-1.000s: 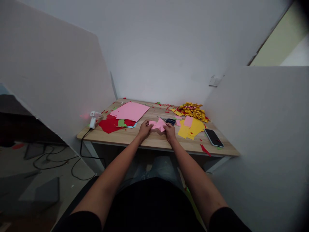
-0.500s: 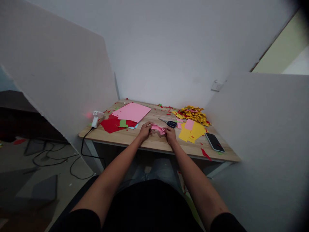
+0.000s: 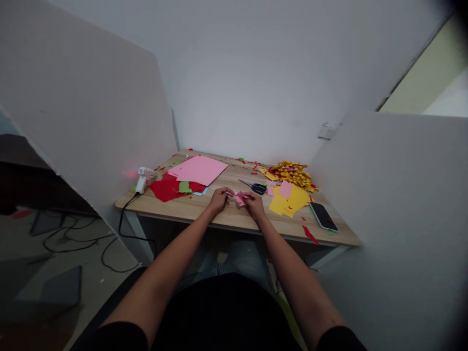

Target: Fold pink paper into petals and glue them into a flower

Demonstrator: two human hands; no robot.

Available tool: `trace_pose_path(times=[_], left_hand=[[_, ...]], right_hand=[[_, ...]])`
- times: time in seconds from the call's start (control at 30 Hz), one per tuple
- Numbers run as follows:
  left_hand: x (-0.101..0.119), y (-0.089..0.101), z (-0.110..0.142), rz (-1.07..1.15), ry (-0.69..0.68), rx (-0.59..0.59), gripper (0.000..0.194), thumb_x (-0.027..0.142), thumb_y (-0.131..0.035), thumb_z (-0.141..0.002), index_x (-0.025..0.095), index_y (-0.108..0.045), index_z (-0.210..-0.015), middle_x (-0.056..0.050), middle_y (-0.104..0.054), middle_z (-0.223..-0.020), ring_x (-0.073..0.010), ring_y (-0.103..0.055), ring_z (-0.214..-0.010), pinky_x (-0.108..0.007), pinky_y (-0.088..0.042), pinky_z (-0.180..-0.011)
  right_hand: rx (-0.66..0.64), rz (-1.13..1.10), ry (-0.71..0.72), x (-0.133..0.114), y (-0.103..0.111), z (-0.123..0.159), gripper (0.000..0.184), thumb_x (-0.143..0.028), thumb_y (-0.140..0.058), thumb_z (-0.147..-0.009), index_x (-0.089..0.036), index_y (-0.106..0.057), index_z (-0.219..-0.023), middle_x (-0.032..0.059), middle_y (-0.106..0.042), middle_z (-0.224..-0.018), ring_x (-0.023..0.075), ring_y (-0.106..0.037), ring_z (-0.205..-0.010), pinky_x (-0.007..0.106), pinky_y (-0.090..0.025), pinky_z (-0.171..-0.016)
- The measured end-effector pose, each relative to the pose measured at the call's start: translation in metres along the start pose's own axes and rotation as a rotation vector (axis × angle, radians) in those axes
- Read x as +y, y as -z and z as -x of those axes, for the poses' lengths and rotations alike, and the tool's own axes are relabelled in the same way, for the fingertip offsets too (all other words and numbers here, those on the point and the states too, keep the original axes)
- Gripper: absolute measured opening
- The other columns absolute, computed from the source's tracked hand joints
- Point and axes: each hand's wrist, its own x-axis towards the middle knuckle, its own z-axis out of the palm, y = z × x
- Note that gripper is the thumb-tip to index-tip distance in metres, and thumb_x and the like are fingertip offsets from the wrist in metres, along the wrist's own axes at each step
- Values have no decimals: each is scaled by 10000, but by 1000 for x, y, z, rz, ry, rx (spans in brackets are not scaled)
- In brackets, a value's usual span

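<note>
A small folded piece of pink paper [image 3: 240, 198] is held between my two hands, over the near part of the table. My left hand [image 3: 220, 201] pinches its left end, and my right hand [image 3: 254, 204] grips its right side. Just beyond my right hand lies a pair of dark-handled scissors [image 3: 259, 188], blades pointing left. To the right are yellow paper sheets [image 3: 298, 199] with a pink paper square [image 3: 285, 188] on top. Large pink sheets [image 3: 203, 169] and red paper [image 3: 166, 188] lie beyond my left hand.
At the table's left edge stands a white glue gun [image 3: 142, 180] with a black cord [image 3: 122, 222]. A phone [image 3: 323, 216] lies at the right. Behind the yellow sheets is a heap of folded yellow paper pieces [image 3: 292, 173]. Upright panels [image 3: 402, 195] flank the wooden table [image 3: 175, 208].
The pink paper, stretched out between my hands before, is now more bunched and turned toward my right hand. My right hand has shifted slightly left. The view has moved a little.
</note>
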Motion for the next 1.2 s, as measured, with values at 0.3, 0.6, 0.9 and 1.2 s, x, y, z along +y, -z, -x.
trace_pose_path(times=[0.3, 0.6, 0.9, 1.2], left_hand=[[1, -4, 2, -12, -15, -43, 358, 378, -610, -960, 151, -598, -1237, -98, -635, -1210, -214, -651, -1027, -421, -575, -871], [-4, -1, 2, 37, -92, 86, 380, 359, -614, -958, 160, -573, -1279, -101, -623, -1230, -215, -649, -1027, -419, -580, -863], [3, 4, 4, 58, -63, 88, 348, 355, -621, -955, 151, -597, -1236, -93, -639, -1192, -205, -655, -1002, -406, -582, -850], [20, -2, 11, -14, -79, 7, 286, 362, -614, -960, 133, -627, -1131, -63, -666, -1048, -159, -660, -862, -337, -585, -752]], right_hand=[[-28, 65, 12, 1, -3, 1, 368, -346, -658, -929, -185, -618, -1258, 94, -617, -1311, 219, -648, -1055, 397, -579, -847], [-17, 100, -18, 2, -3, 5, 352, -390, -622, -956, -167, -614, -1228, 82, -649, -1212, 209, -664, -1004, 402, -583, -838], [-72, 199, 61, -9, -3, 10, 319, -373, -633, -951, -159, -632, -1188, 70, -661, -1179, 209, -666, -996, 403, -580, -848], [-80, 321, 149, -32, -13, 12, 299, -434, -621, -946, -137, -662, -955, 2, -665, -873, 137, -634, -735, 296, -543, -676]])
